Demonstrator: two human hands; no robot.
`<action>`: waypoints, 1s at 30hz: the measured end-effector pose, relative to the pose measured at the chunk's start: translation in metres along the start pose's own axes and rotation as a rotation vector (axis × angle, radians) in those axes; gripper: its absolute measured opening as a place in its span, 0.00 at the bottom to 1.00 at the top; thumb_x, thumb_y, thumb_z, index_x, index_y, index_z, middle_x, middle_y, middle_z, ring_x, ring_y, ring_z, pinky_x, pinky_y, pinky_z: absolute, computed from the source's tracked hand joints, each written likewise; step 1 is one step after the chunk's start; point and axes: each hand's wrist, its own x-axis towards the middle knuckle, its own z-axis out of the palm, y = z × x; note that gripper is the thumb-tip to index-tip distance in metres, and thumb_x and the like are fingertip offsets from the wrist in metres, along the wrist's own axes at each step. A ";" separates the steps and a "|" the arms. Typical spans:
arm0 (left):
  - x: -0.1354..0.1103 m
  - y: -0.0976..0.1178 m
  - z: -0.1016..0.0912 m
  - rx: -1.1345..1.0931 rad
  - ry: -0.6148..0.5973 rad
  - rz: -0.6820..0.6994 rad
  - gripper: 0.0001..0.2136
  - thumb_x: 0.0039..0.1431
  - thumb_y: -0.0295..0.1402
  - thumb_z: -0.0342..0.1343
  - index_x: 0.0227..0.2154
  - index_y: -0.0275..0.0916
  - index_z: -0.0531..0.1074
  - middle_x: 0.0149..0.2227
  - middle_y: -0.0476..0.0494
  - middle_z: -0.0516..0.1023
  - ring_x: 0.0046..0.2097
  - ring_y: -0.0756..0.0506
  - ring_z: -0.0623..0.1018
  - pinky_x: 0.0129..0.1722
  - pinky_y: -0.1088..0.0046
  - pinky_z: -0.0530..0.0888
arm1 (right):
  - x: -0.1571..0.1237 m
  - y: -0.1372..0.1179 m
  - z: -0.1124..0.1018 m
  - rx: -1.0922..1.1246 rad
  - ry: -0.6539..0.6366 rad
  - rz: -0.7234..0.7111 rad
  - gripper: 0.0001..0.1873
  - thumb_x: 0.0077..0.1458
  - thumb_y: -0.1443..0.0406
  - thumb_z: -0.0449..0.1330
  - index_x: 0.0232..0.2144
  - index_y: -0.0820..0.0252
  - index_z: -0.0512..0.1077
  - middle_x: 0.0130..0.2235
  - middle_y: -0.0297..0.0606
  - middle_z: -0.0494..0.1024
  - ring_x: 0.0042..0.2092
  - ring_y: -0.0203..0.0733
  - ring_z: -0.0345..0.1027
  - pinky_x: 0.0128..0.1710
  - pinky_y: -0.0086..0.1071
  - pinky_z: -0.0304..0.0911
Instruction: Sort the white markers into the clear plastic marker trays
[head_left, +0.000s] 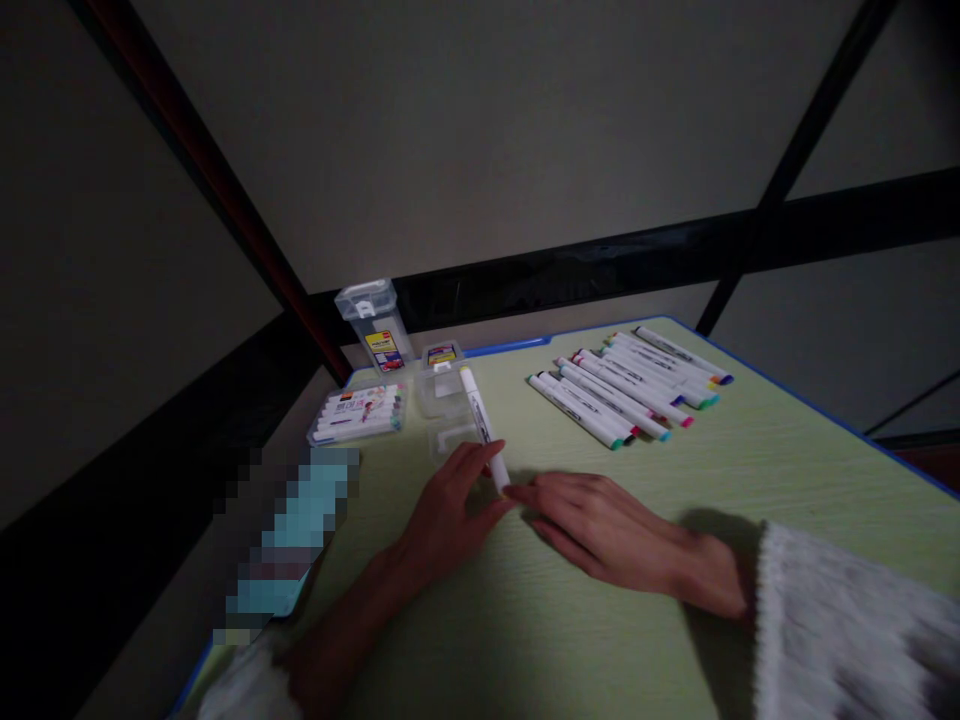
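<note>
A white marker pen (478, 420) with yellow at its ends stands tilted above the table. My left hand (446, 505) is closed on its lower part, fingers on the far side and thumb near the bottom end. Beside it, my right hand (600, 525) has its fingers stretched out to the left, the foremost fingertip at the marker's lower end. The right thumb lies apart from the fingers. Behind the held marker sit a clear plastic case (444, 395) and its transparent open part.
Several white markers with coloured ends (615, 385) lie in a loose row at the right. A clear box of markers (360, 412) and a tall clear container (379, 330) stand back left. A pixelated turquoise object (300, 530) lies left on the green table (787, 480), which has a blue edge.
</note>
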 end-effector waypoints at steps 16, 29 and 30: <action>0.000 -0.002 0.001 0.001 -0.005 -0.029 0.22 0.52 0.30 0.53 0.51 0.40 0.58 0.47 0.41 0.66 0.46 0.46 0.69 0.45 0.66 0.68 | 0.000 -0.002 -0.002 0.019 -0.044 0.018 0.16 0.58 0.70 0.44 0.48 0.63 0.61 0.34 0.40 0.70 0.35 0.41 0.64 0.36 0.35 0.63; 0.003 -0.001 -0.004 0.173 0.113 -0.038 0.21 0.50 0.34 0.55 0.48 0.37 0.62 0.45 0.39 0.69 0.48 0.42 0.66 0.48 0.59 0.63 | 0.000 0.000 -0.002 0.022 -0.050 0.020 0.17 0.58 0.70 0.44 0.50 0.64 0.59 0.35 0.40 0.70 0.35 0.40 0.64 0.36 0.35 0.64; 0.003 -0.001 -0.004 0.173 0.117 -0.041 0.21 0.50 0.34 0.55 0.48 0.37 0.62 0.45 0.39 0.69 0.48 0.42 0.66 0.48 0.59 0.63 | 0.000 0.000 -0.002 0.019 -0.047 0.018 0.17 0.58 0.70 0.44 0.50 0.64 0.59 0.35 0.40 0.70 0.35 0.40 0.64 0.36 0.34 0.64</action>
